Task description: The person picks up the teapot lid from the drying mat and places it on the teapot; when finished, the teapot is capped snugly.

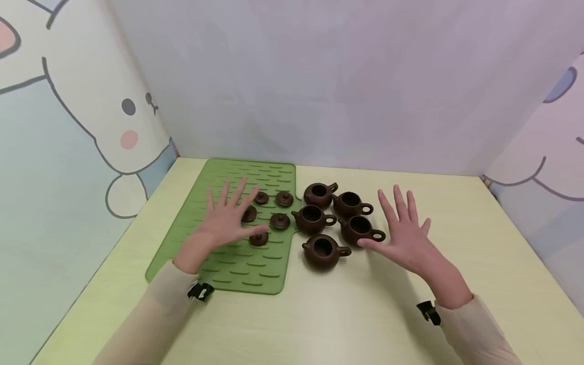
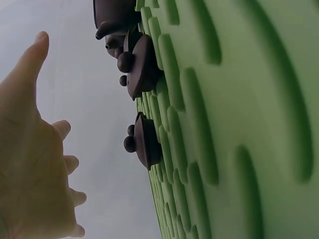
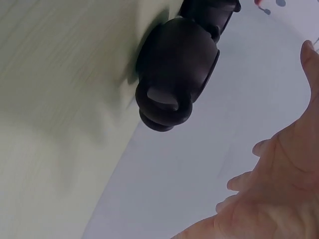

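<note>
My left hand hovers over the green mat with fingers spread wide, holding nothing. Several small dark brown teapot lids lie knob-up on the mat, one partly behind its fingers. Just right of the mat, several lidless brown teapots stand upright in a cluster, their openings showing. My right hand, also spread and holding nothing, is to the right of them; its thumb overlaps the nearest teapot at the handle side in the head view. The right wrist view shows a teapot's looped handle beyond the palm.
The pale wooden table runs back to a plain light wall. Side panels with cartoon drawings stand left and right. Black clips sit at both sleeve cuffs.
</note>
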A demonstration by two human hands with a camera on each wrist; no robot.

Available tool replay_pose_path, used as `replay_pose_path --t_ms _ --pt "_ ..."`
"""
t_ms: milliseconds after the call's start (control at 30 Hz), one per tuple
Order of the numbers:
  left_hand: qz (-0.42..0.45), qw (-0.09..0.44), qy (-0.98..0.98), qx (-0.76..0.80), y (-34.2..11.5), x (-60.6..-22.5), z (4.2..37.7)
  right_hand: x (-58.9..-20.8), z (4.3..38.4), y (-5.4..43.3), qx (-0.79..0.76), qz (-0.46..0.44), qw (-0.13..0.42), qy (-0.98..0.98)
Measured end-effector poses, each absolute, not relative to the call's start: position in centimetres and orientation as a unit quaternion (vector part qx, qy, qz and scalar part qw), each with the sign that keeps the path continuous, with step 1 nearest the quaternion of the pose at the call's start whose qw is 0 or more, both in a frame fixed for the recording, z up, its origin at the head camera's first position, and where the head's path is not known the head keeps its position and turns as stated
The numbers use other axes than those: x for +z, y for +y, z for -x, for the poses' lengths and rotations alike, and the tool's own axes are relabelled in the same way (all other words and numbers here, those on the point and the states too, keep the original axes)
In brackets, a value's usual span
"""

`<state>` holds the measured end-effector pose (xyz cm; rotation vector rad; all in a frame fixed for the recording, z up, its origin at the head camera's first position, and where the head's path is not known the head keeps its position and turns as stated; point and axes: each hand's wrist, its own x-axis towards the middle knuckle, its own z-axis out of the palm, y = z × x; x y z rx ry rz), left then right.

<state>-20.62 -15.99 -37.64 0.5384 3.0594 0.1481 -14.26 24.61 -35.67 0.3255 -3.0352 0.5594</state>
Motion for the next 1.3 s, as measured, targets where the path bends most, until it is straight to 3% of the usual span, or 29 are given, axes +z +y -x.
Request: replay_pose_path --t_ms 300,633,933,1300 --pt "-0.188 0.047 0.977 0.088 -15.7 -38.1 19.6 -35.8 13.0 23.8 0.203 -0.130 0.004 -0.971" --pt "-0.190 0.039 0.974 0.118 -15.6 -38.7 19.2 -36.5 12.4 23.0 0.229 -0.176 0.009 -0.957" --pt "-0.187 -0.009 0.971 0.150 -15.4 -38.7 19.0 -36.8 12.4 22.1 0.298 -0.188 -0.020 -0.936" --pt "-0.195 0.023 0.967 0.160 -14.9 -38.6 19.1 -38.0 13.1 21.4 0.358 -0.223 -0.043 -0.906"
